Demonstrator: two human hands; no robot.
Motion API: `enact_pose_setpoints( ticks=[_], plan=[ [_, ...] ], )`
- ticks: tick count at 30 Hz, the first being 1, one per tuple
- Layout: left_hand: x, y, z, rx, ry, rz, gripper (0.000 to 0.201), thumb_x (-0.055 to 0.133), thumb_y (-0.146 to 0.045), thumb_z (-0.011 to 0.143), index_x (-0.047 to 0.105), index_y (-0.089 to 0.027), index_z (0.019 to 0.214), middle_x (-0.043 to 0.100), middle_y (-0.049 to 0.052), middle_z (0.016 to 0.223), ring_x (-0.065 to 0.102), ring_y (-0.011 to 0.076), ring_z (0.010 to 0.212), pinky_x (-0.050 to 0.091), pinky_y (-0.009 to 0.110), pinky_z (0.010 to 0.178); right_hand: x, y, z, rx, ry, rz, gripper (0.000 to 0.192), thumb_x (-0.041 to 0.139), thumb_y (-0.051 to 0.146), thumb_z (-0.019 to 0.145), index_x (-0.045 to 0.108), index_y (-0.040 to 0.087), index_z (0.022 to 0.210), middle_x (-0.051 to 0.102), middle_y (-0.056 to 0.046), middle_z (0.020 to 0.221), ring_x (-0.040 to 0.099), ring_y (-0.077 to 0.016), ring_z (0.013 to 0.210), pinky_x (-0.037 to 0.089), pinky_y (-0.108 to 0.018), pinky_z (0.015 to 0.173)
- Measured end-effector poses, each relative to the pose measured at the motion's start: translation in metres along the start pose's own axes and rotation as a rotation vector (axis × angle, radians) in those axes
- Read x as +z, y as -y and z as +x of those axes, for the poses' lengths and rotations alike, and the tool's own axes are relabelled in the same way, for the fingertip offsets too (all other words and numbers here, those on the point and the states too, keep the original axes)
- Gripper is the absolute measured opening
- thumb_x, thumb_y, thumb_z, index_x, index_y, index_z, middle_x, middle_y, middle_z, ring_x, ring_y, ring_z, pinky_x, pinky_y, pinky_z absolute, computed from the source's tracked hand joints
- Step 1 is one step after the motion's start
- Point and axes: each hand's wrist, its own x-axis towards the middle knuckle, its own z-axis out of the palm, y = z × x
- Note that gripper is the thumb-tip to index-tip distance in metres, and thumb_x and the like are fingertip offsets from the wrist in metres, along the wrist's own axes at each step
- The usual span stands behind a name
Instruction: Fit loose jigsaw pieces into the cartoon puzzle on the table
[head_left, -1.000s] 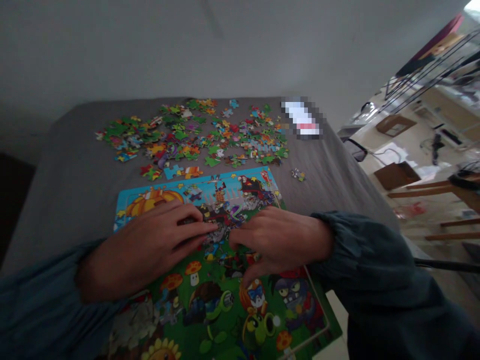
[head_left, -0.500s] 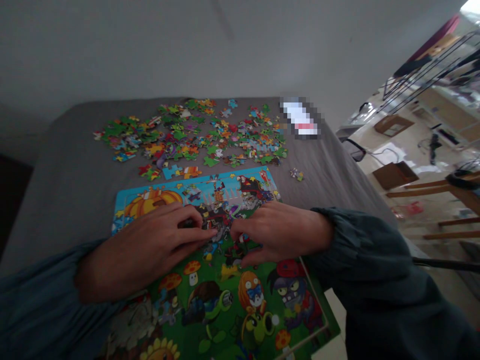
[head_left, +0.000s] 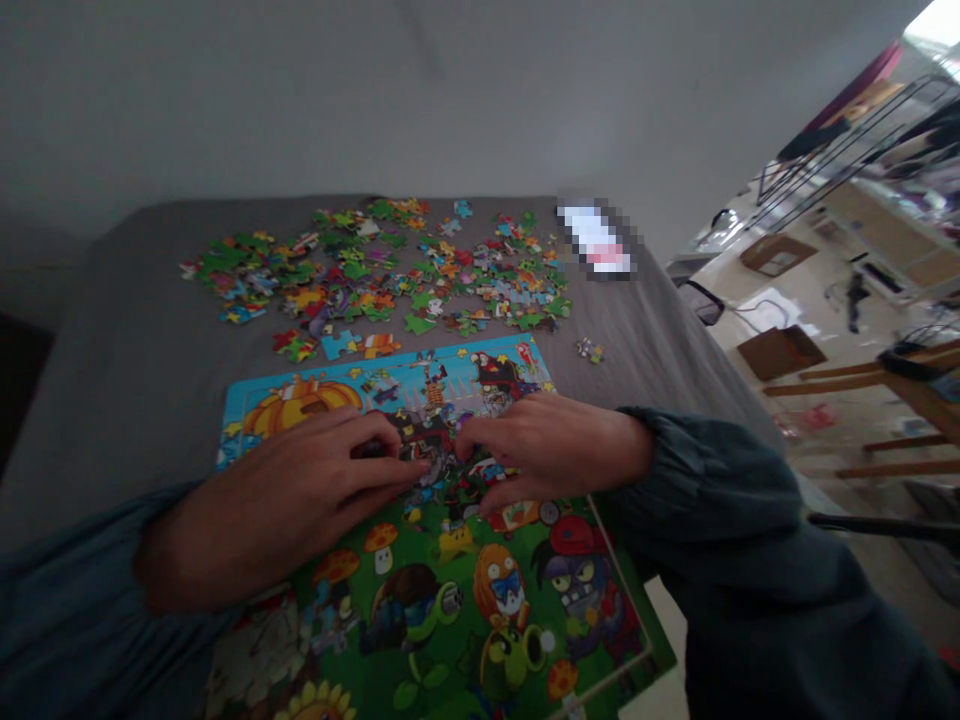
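A jigsaw board [head_left: 420,680] with a cartoon picture lies before me, partly filled with fitted pieces. My right hand [head_left: 551,445] bends over its upper middle. Its curled index finger and its thumb straddle a dark puzzle piece [head_left: 466,488], mostly hidden beneath the hand. From the left, my left hand [head_left: 300,495] rests on the board, fingers stretched out and fingertips on the pieces beside the right hand. I see nothing held in it. A printed pumpkin [head_left: 300,400] shows above it.
Many loose puzzle pieces [head_left: 360,270] spread across the grey cloth [head_left: 127,330] behind the board. A small pair of pieces [head_left: 590,350] lies to the right. A blurred-out phone [head_left: 598,238] sits at the back right, near the wall. Boxes and wooden furniture stand beyond the table.
My right hand has shifted slightly away from me, with the dark piece beneath it. More of the printed starfish and the picture below that hand now shows. My left hand stays nearly still.
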Motion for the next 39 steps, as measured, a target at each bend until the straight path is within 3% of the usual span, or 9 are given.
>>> enact_pose_setpoints(
  ticks=[11,28,33,39],
  plan=[
    [-0.001,0.008,-0.004,0.019,-0.058,-0.018,0.033,0.048,-0.038,0.109,0.081,-0.042,0.115,0.075,0.0,0.102,0.068,0.0193,0.088,0.051,0.031,0.077,-0.008,-0.001,-0.004,0.03,0.075,0.036,0.036,0.078,0.047,0.096,0.076,0.018,0.117,0.074,-0.003,0.082,0.067,-0.0169,0.076,0.039,-0.028,0.066],
    [0.0,0.012,-0.007,-0.035,-0.023,0.027,0.035,0.052,-0.029,0.104,0.082,-0.041,0.117,0.076,-0.001,0.109,0.07,0.0178,0.091,0.055,0.029,0.078,-0.01,-0.008,-0.006,0.059,0.022,0.053,0.027,0.079,0.035,0.092,0.075,0.017,0.111,0.07,-0.001,0.079,0.059,-0.015,0.071,0.034,-0.028,0.066],
    [0.003,0.018,-0.009,-0.008,-0.054,0.035,0.033,0.052,-0.034,0.104,0.081,-0.042,0.117,0.077,0.0,0.11,0.072,0.0199,0.092,0.055,0.031,0.078,-0.007,-0.011,-0.006,0.061,-0.006,0.066,0.027,0.079,0.036,0.091,0.076,0.018,0.111,0.069,0.0,0.076,0.06,-0.0157,0.072,0.034,-0.028,0.066],
    [-0.001,-0.002,-0.004,0.054,-0.14,0.092,0.035,0.044,-0.032,0.109,0.078,-0.034,0.119,0.075,0.0,0.104,0.07,0.0192,0.089,0.053,0.032,0.077,-0.009,-0.009,-0.012,-0.002,-0.074,0.065,0.033,0.074,0.038,0.095,0.075,0.018,0.122,0.07,0.0,0.073,0.06,-0.0149,0.067,0.034,-0.028,0.062]
  ],
)
